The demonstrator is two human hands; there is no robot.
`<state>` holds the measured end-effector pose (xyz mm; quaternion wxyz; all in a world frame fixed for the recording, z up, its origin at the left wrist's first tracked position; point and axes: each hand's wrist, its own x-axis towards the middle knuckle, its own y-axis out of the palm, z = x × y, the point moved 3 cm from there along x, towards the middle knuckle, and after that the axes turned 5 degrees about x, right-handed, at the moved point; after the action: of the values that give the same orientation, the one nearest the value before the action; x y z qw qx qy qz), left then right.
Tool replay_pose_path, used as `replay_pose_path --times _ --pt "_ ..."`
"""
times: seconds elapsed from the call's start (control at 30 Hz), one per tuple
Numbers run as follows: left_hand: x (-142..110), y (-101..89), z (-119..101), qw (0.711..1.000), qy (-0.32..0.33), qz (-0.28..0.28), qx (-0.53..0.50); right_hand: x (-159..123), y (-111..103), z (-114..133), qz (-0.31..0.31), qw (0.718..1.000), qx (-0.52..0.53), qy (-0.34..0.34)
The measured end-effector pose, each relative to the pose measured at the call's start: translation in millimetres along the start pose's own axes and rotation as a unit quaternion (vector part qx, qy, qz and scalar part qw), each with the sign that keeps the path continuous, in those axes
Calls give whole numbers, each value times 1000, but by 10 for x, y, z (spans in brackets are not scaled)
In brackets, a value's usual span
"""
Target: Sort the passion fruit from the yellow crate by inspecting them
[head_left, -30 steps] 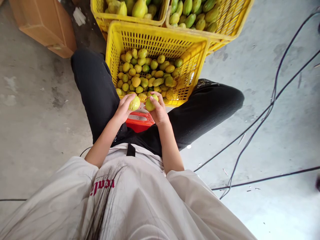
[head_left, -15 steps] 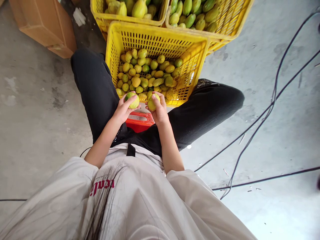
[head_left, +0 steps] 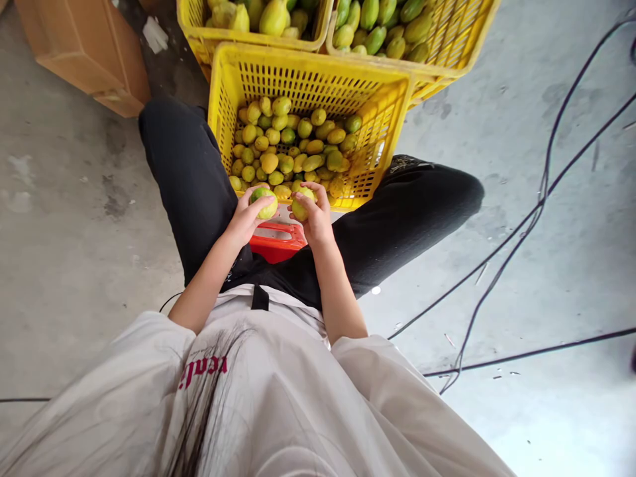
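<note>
My left hand is closed round a round, lemon-like fruit, green on one side and yellow on the other, with the thumb across it. Beside it, my right hand grips a paler yellow-green lemon-like fruit between thumb and fingers. The two fruits are held apart at the near rim of a yellow slotted crate. In that crate lie many loose yellow and green fruits, some round and some oval. A red plastic object with a handle-like opening shows below my hands, partly hidden between my legs.
Two more yellow crates, one at left and one at right, hold larger-looking green and yellow fruits beyond the near crate. A cardboard box stands at upper left. Black cables cross the concrete floor on the right.
My right thumb and fingers have shifted on their fruit, exposing more of its side. The left hand holds its fruit almost unchanged. The view has moved slightly.
</note>
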<state>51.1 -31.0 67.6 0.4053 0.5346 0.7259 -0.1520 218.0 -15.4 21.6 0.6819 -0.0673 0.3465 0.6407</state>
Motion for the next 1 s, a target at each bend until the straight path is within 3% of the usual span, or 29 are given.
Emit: replay_pose_path --times 0.2,0.6,1.0 --pt "-20 9 -21 1000 6 -8 1 -36 42 47 -36 999 -12 -20" --pt "-34 27 -18 1000 -4 -11 2 -89 44 119 -25 995 -55 -74" --pt "-53 48 -44 1000 -4 -4 11 -56 -3 63 -6 998 -30 -51"
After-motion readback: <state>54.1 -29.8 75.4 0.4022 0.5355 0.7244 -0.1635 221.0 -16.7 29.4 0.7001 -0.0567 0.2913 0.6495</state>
